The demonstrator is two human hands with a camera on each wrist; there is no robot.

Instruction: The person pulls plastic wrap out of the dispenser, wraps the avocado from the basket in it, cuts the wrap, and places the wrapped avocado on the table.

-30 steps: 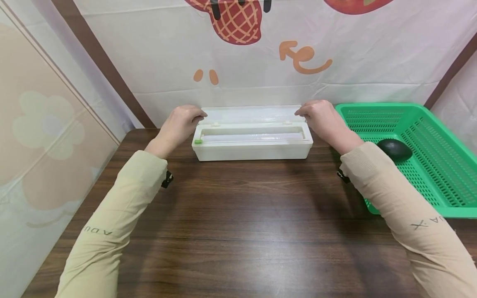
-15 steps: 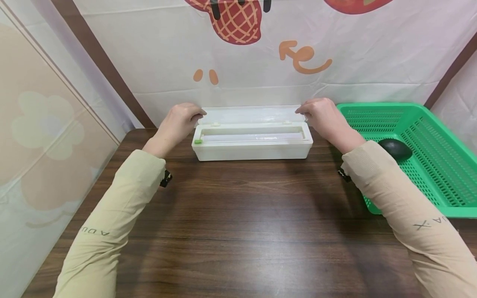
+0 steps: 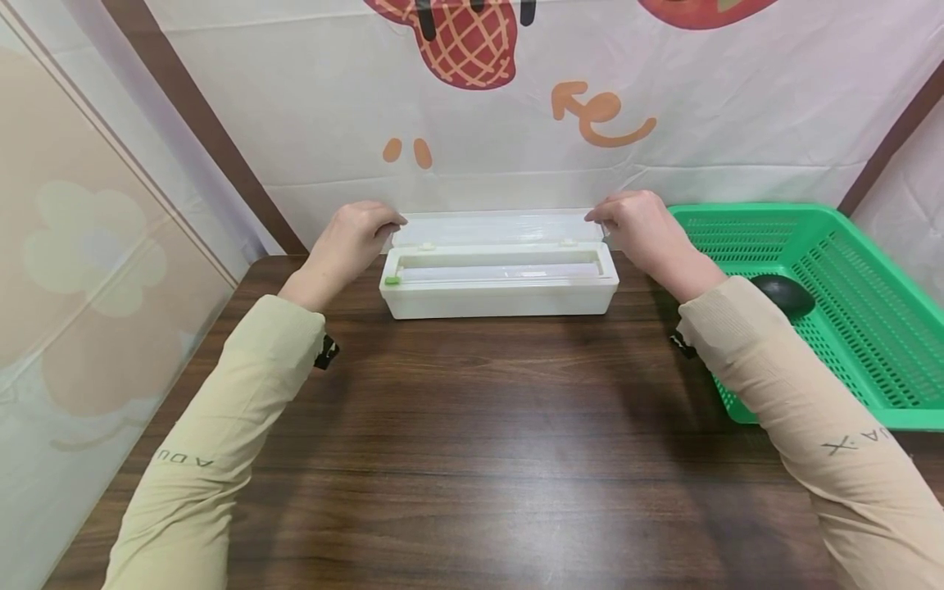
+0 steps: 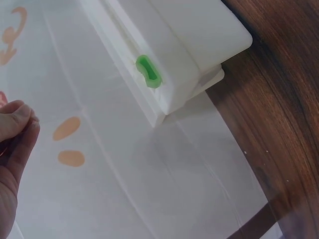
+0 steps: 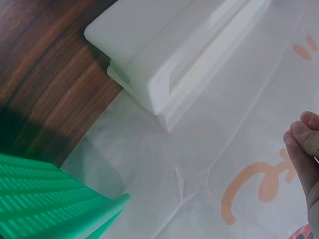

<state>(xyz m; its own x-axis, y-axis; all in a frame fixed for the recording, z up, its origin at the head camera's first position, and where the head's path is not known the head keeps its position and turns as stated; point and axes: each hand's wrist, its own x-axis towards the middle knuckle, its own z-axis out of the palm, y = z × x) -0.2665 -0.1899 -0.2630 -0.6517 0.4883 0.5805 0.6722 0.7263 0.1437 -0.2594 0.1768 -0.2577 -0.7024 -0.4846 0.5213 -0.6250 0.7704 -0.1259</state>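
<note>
A white cling film dispenser (image 3: 501, 301) stands at the back of the wooden table with its lid (image 3: 501, 228) raised. Inside lies a pale roll (image 3: 501, 272), and a green slider (image 3: 392, 280) sits at the left end of the front ledge. My left hand (image 3: 352, 238) pinches thumb and fingertips together above the dispenser's left end, at a corner of the clear cling film. Over the right end, my right hand (image 3: 640, 233) pinches the opposite corner in the same way. The film is nearly invisible; faint glints and edges show it. Both wrist views show the hands apart from the box.
A green perforated basket (image 3: 833, 419) stands at the right, beside my right forearm, with a dark oval object (image 3: 785, 295) in it. A white patterned cloth (image 3: 501, 131) hangs close behind the dispenser. Bare wooden tabletop (image 3: 472, 442) lies in front.
Both hands have risen slightly, with their pinch kept, and my forearms have shifted a little outward. The dispenser and basket stay in place.
</note>
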